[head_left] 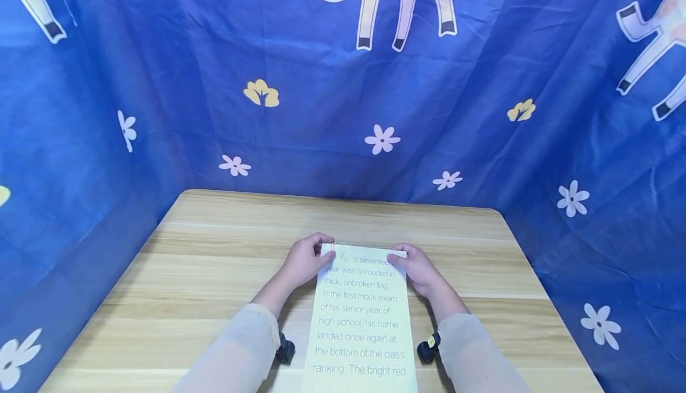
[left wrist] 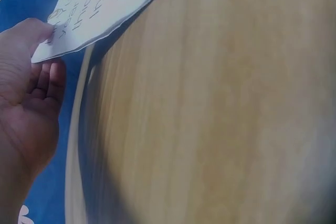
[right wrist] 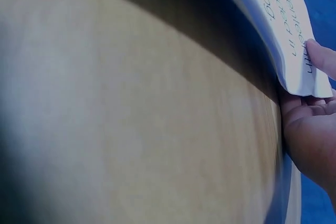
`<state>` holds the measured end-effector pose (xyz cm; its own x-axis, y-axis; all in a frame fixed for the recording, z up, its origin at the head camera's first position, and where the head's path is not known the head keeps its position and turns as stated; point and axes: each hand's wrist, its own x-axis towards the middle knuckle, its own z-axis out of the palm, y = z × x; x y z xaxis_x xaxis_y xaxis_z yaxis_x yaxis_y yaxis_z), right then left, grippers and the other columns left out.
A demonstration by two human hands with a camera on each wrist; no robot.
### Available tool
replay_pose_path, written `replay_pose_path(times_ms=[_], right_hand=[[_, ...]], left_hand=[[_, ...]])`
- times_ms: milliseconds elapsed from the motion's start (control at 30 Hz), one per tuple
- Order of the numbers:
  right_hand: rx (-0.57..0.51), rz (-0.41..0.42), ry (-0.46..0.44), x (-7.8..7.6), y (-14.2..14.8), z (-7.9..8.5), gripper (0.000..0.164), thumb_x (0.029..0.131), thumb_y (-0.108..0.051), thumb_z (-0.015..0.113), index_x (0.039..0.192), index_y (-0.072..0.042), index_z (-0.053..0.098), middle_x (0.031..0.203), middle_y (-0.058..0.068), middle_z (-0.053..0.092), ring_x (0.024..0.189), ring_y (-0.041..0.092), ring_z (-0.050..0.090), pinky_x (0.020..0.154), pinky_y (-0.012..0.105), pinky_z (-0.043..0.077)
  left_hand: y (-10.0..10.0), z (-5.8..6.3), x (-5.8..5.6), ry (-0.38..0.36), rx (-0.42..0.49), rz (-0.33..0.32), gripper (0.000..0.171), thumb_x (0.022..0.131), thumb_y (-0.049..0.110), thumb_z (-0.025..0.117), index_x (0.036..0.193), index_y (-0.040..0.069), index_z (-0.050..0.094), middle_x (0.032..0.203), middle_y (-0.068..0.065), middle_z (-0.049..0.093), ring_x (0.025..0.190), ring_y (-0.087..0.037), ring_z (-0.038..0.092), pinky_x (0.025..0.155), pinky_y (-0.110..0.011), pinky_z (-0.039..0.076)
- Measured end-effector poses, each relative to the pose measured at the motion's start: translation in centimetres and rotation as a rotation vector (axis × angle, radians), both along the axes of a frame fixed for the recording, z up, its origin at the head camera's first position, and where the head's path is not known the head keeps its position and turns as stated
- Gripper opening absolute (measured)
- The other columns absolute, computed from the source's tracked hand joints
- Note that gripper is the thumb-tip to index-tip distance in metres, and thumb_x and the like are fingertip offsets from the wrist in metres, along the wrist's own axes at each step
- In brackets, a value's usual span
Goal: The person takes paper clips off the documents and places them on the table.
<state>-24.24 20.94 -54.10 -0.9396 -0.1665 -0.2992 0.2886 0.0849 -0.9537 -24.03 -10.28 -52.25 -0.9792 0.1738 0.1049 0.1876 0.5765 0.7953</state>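
Note:
A stack of printed paper sheets (head_left: 358, 321) with large text lies between both hands, its top edge away from me. Two paper clips sit on the top edge near the left corner: a reddish one (head_left: 332, 248) by the thumb and a pale one (head_left: 343, 249) just right of it. With the thumb on top and fingers beneath, my left hand (head_left: 303, 260) pinches the top left corner. My right hand (head_left: 423, 271) pinches the top right corner the same way. Both wrist views show the paper raised off the table, casting a shadow.
A light wood-grain table (head_left: 214, 274) extends under and around the paper. Blue curtains (head_left: 321, 113) printed with flowers and animals hang behind it and at both sides. Dark wrist devices (head_left: 286, 350) are strapped at both cuffs.

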Motion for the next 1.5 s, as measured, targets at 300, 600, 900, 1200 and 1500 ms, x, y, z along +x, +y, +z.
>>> replay_pose_path(times_ms=[300,600,900,1200,1500], right_hand=[[0.006,0.022,0.018,0.2,0.3,-0.2,0.021,0.105,-0.012,0.069,0.122,-0.001,0.064,0.107,0.006,0.083,0.089,0.017,0.081,0.075,0.026,0.066],[-0.007,0.023,0.022,0.3,0.1,-0.2,0.015,0.104,-0.01,0.07,0.117,-0.003,0.066,0.104,0.005,0.083,0.088,0.017,0.08,0.075,0.026,0.066],[-0.01,0.022,0.02,0.4,0.0,-0.1,0.016,0.104,-0.011,0.07,0.117,-0.003,0.065,0.106,0.005,0.083,0.09,0.017,0.08,0.076,0.026,0.066],[-0.004,0.011,0.025,0.5,-0.1,-0.1,0.013,0.104,-0.009,0.07,0.115,-0.004,0.065,0.103,0.004,0.083,0.088,0.017,0.08,0.075,0.026,0.066],[0.002,0.006,0.028,0.5,-0.2,0.0,0.012,0.104,-0.01,0.07,0.114,-0.004,0.066,0.102,0.003,0.083,0.088,0.016,0.08,0.075,0.026,0.066]], left_hand=[[-0.1,-0.3,0.1,0.012,0.02,-0.002,0.033,0.095,0.021,0.083,0.126,0.012,0.076,0.086,0.002,0.061,0.081,-0.013,0.058,0.07,-0.022,0.049],[-0.4,-0.3,0.4,0.017,0.024,-0.017,0.031,0.093,0.02,0.084,0.122,0.011,0.076,0.087,0.001,0.064,0.081,-0.013,0.059,0.073,-0.022,0.05],[-0.5,-0.5,0.4,0.039,0.032,-0.017,0.029,0.091,0.019,0.083,0.118,0.013,0.075,0.088,0.001,0.067,0.081,-0.012,0.06,0.073,-0.022,0.051],[-1.1,-0.4,0.4,0.032,0.059,-0.039,0.028,0.091,0.016,0.083,0.116,0.01,0.074,0.091,0.0,0.069,0.085,-0.011,0.063,0.079,-0.021,0.055],[-1.7,0.0,0.4,0.037,0.081,-0.046,0.027,0.091,0.013,0.083,0.116,0.008,0.074,0.094,-0.001,0.072,0.086,-0.011,0.065,0.082,-0.02,0.058]])
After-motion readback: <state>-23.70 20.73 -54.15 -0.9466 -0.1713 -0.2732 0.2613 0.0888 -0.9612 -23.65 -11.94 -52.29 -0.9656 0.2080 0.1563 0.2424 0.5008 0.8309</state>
